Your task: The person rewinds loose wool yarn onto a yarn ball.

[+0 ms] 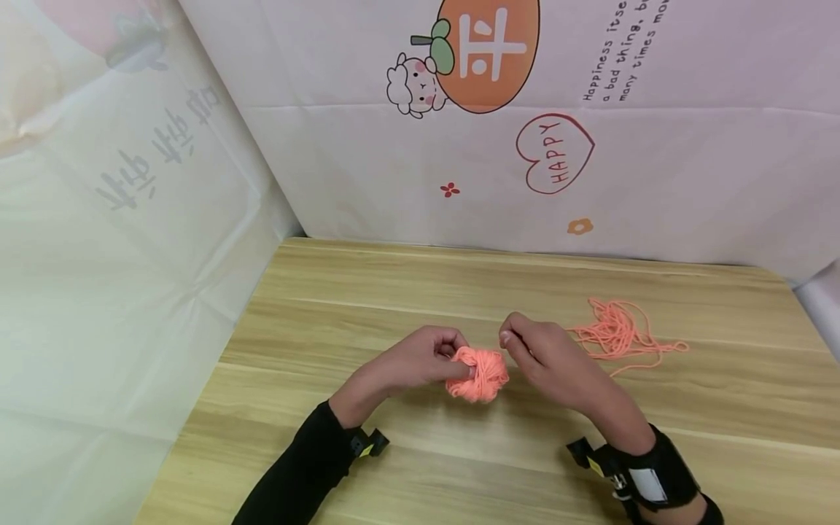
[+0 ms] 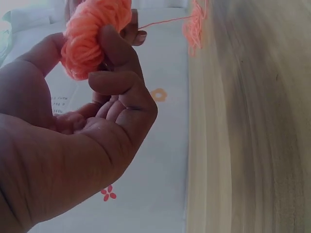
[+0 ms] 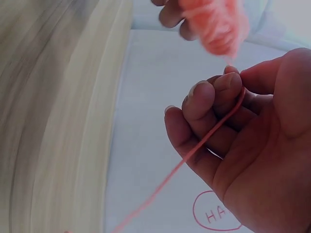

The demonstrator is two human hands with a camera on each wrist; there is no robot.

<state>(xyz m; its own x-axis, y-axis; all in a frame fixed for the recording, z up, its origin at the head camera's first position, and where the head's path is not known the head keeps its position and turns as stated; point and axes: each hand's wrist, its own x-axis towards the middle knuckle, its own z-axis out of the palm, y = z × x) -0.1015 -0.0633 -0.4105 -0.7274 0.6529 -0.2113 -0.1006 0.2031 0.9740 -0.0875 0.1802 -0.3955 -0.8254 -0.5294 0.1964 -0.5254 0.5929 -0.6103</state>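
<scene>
A small wound ball of coral-orange yarn (image 1: 482,375) is pinched between the thumb and fingers of my left hand (image 1: 423,357), above the wooden table. My right hand (image 1: 551,361) is just right of the ball, its fingers curled. In the right wrist view, a single yarn strand (image 3: 167,178) runs across the fingers and is pinched at thumb and forefinger, with the ball (image 3: 221,26) close beyond the fingertips. The left wrist view shows the ball (image 2: 95,36) between thumb and fingertips, the other fingers bent below it.
On the table (image 1: 367,292), behind and right of my right hand, lies a loose tangle of the same yarn (image 1: 617,332). A white printed cloth (image 1: 367,175) hangs along the table's back edge, and another pale sheet (image 1: 131,292) covers the left side.
</scene>
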